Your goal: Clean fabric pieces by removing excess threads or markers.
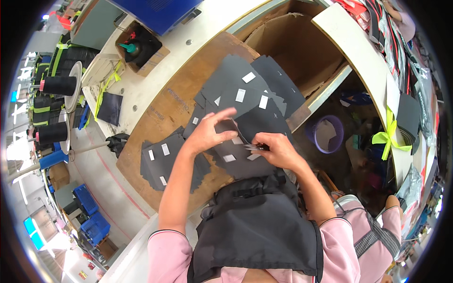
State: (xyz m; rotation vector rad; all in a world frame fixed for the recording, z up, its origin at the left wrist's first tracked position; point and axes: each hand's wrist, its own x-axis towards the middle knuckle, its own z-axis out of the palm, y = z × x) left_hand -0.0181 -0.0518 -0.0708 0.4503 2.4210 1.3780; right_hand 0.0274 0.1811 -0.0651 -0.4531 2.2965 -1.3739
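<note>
My right hand [279, 151] is closed around small thread snips [256, 147], their blades pointing left toward my other hand. Opposite them, my left hand [210, 133] curves around the edge of a dark grey fabric piece [227, 125]; its forefinger is stretched out and its thumb lies over the piece. The remaining fingers are partly hidden. Beneath both hands spreads a pile of dark grey cut pieces [219, 85], several with white rectangular labels [240, 95]. A smaller stack of labelled grey pieces [158, 158] lies left of my left forearm.
The pieces rest on a brown wooden board [141, 127]. Beyond it are a cardboard box [297, 45], a blue case [155, 12] and a small box with a green-nozzled bottle [137, 49]. A purple bin [325, 133] stands at right, near another person's pink sleeve [390, 221]. Black thread cones [59, 86] are at left.
</note>
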